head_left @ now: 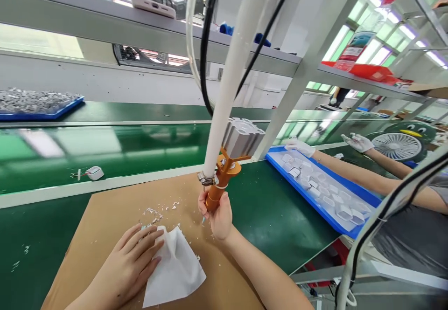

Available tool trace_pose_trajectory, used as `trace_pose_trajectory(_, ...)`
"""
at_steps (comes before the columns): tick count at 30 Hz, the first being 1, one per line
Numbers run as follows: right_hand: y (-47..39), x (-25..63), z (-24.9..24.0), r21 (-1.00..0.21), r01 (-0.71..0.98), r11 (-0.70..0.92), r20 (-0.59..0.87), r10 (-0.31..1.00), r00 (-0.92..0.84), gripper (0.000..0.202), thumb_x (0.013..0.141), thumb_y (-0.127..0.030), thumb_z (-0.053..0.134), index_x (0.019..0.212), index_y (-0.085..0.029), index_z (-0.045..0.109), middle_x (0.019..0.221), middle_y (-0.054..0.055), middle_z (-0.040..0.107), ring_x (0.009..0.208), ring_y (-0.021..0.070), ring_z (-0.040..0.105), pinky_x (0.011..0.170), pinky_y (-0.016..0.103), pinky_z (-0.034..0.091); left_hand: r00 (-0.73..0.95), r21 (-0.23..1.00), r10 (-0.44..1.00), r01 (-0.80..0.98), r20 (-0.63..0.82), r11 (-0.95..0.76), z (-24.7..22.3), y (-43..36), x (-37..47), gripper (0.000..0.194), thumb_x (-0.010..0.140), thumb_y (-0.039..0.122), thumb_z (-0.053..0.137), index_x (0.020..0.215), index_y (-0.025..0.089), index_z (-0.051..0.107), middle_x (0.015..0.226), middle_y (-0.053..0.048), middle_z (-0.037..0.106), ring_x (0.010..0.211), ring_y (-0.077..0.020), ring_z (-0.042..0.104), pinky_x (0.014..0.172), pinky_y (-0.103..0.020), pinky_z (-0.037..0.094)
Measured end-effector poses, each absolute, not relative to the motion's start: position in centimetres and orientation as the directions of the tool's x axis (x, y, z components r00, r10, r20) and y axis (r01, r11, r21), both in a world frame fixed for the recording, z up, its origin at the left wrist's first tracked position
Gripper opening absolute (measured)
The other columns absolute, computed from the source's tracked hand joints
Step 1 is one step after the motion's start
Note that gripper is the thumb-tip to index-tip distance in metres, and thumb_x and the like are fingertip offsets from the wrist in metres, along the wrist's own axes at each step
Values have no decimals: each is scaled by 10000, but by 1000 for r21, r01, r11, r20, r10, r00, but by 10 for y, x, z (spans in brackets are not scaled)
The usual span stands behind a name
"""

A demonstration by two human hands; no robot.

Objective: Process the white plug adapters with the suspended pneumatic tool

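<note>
My right hand (220,214) is wrapped round the lower end of an orange metal tool (217,189), which hangs beside a white pole (229,72) under a silver block (242,137). A small light-blue tip shows just below the fingers. To the left, my left hand (135,261) lies with its fingers spread on the edge of a white cloth (177,270). Whatever is under those fingers is mostly hidden. Both cloth and hand are on brown cardboard (101,221), where small white scraps (154,214) are scattered.
A small white part with wires (94,173) rests on the green conveyor (147,147). At the right stands a blue-rimmed tray (297,184) of clear and white pieces, with a co-worker's gloved hand (300,147) at its far end. Another blue tray (52,114) is at the left.
</note>
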State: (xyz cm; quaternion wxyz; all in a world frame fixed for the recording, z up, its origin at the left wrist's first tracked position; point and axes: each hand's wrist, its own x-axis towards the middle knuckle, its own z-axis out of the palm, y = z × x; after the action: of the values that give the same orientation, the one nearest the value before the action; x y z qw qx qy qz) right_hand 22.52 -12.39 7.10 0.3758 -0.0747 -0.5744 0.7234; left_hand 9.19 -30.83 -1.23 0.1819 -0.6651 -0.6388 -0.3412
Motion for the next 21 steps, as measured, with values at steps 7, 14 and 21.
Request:
trace_pose_trajectory(7,-124,223,74,-893,-446,-63,308,637,-706,604,813,-731,332,766,-165,538,507,-36,421,429,71,301,451,243,231,106,-2,713,989,693,-146,-2,-316,77,311,896,29,484,1130,181,622,895,-32,684,854,-177,598,957,-401,393)
trace_pose_trajectory(14,-126,220,80,-888,-455,-72,310,636,-706,620,786,-757,344,743,-164,520,495,-45,404,422,65,293,436,240,205,-20,140,702,984,712,-113,17,-315,74,149,904,132,537,1028,167,611,808,-37,653,757,-155,573,746,-288,439)
trace_pose_trajectory(21,-144,221,79,-860,-487,-154,301,617,-727,585,822,-714,354,764,-156,516,519,-52,401,441,61,290,441,237,195,-68,251,807,963,586,-101,58,-227,59,223,927,299,496,1086,195,613,1018,-71,656,921,-191,614,803,-317,518)
